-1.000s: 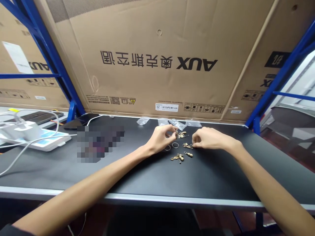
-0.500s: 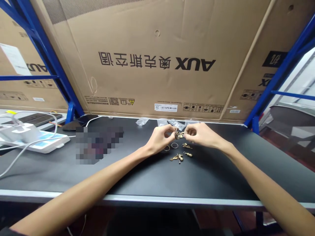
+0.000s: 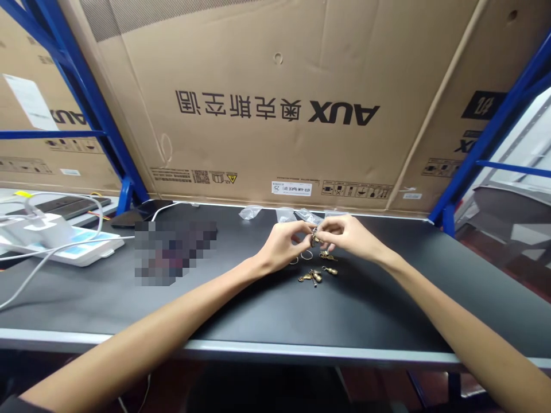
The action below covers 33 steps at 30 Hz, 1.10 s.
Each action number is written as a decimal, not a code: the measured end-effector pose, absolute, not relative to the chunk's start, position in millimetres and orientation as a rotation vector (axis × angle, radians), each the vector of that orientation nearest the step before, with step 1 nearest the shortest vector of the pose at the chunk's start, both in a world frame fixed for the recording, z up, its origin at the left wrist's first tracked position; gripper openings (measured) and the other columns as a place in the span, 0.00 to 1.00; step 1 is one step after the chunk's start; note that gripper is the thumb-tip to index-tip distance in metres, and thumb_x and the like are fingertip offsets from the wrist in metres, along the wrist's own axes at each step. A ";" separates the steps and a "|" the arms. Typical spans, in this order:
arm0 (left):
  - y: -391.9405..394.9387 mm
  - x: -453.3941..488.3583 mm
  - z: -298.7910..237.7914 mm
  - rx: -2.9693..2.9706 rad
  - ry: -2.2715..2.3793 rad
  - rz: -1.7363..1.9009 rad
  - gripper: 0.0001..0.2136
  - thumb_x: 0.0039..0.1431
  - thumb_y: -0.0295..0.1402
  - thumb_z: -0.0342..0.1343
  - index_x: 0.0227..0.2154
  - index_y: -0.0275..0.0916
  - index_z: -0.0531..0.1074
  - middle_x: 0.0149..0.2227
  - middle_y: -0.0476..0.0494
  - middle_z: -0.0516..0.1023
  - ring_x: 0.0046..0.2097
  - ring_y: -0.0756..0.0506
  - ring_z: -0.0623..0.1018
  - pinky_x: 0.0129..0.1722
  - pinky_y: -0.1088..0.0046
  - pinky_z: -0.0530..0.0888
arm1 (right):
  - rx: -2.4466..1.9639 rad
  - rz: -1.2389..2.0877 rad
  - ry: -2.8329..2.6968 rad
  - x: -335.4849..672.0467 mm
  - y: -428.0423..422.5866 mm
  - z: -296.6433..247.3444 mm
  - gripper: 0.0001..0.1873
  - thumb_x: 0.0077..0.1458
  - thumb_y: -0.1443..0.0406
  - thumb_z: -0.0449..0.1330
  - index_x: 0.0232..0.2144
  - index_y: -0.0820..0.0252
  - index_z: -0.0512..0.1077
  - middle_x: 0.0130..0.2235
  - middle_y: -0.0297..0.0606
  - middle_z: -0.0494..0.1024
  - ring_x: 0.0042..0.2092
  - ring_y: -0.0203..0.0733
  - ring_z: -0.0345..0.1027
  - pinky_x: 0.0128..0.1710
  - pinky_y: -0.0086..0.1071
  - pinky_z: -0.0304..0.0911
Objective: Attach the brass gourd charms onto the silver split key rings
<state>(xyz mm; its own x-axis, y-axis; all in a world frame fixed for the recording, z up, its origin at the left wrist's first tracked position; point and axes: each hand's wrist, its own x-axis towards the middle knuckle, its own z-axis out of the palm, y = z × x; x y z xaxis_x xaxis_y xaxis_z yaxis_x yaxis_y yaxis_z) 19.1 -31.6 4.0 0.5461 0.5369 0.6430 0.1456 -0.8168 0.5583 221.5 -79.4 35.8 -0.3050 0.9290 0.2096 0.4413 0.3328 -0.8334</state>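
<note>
Above the black tabletop, my left hand (image 3: 284,244) pinches a small cluster of metal pieces (image 3: 314,235) that look like key-ring hardware. My right hand (image 3: 350,236) is closed at the same cluster from the other side, its fingertips touching it. Fingers cover much of it, so its exact parts are hidden. Just below lie thin metal rings (image 3: 306,255), partly behind my left hand. A brass-coloured metal piece (image 3: 326,256) sits under my right fingers. Nearer to me are a gourd-shaped brass pendant (image 3: 330,270) and a little pile of brass charms (image 3: 313,277).
Clear plastic bags (image 3: 286,214) lie behind my hands, by a large cardboard box (image 3: 275,149). At the left are a white power strip (image 3: 81,246) with cables and a blurred-out patch (image 3: 174,255). Blue rack posts (image 3: 495,129) flank the table.
My right hand has moved left, and its fingertips now meet my left hand at the metal cluster. The gap between the hands has closed. The pieces on the table lie as before.
</note>
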 end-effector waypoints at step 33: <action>-37.4 17.9 4.9 2.549 0.449 1.356 0.04 0.61 0.27 0.55 0.31 0.37 0.73 0.49 0.39 0.82 0.33 0.50 0.81 0.41 0.68 0.79 | -1.148 1.259 -1.712 222.8 -77.5 36.6 0.15 0.54 0.54 0.65 0.30 0.61 0.75 0.26 0.31 0.73 0.29 0.35 0.70 0.32 0.29 0.66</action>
